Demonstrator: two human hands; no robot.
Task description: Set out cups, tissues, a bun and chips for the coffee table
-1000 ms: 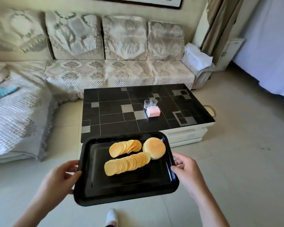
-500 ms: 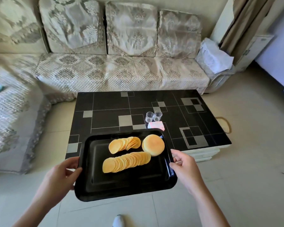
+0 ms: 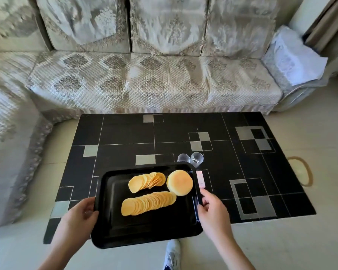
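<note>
I hold a black tray (image 3: 113, 228) over the near edge of the black coffee table (image 3: 125, 133). My left hand (image 3: 80, 217) grips its left rim and my right hand (image 3: 213, 209) grips its right rim. On the tray lie two fanned rows of yellow chips (image 3: 147, 203) and a round golden bun (image 3: 179, 182) at the far right. Two clear cups (image 3: 191, 158) stand side by side on the table just beyond the tray. A pink tissue pack (image 3: 201, 179) lies beside the tray's right edge, mostly hidden behind it.
A quilted sofa (image 3: 144, 80) runs along the table's far side and down the left. A white cloth bundle (image 3: 293, 55) sits on the sofa's right arm. A brown ring (image 3: 308, 176) lies on the floor to the right. My shoe (image 3: 172, 254) shows below the tray.
I have walked closer to the coffee table with the tray held in both hands. The tray now hangs over the table's near edge and covers most of the tissue pack.
</note>
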